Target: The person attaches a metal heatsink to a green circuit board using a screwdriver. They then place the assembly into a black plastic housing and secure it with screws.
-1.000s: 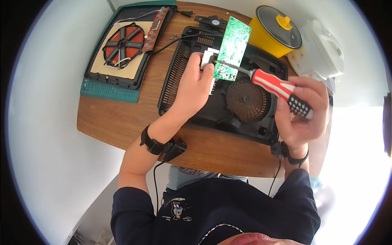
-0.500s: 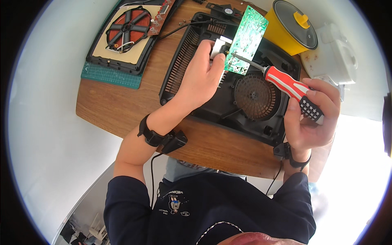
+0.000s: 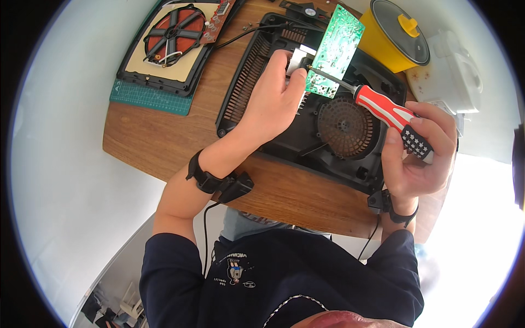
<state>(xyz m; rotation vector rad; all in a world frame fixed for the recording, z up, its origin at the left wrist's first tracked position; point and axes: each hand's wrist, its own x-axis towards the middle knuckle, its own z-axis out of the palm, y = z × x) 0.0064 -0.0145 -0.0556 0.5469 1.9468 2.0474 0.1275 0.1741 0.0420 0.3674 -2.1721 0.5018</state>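
Note:
My left hand (image 3: 276,95) grips a green circuit board (image 3: 339,49) by its components, fingers closed around a silvery metal part (image 3: 299,56) at the board's left edge. The board is raised and tilted over a black plastic housing (image 3: 295,136). Closed around the red, white and black handle of a screwdriver (image 3: 380,105) is my right hand (image 3: 421,153). Its shaft crosses the board's solder side, and the tip meets the left edge close to my left thumb. Whether the tip sits in a screw is too small to tell.
Left on the wooden table (image 3: 147,136), a coil panel (image 3: 175,35) lies over a green cutting mat (image 3: 147,99). A small black fan (image 3: 306,11) sits behind the housing. A yellow pot (image 3: 383,35) and a white appliance (image 3: 445,76) stand at the far right.
The screwdriver tip has shifted slightly left and up, to the board's edge by my left thumb. Both hands keep their holds; the whole view has shifted a little.

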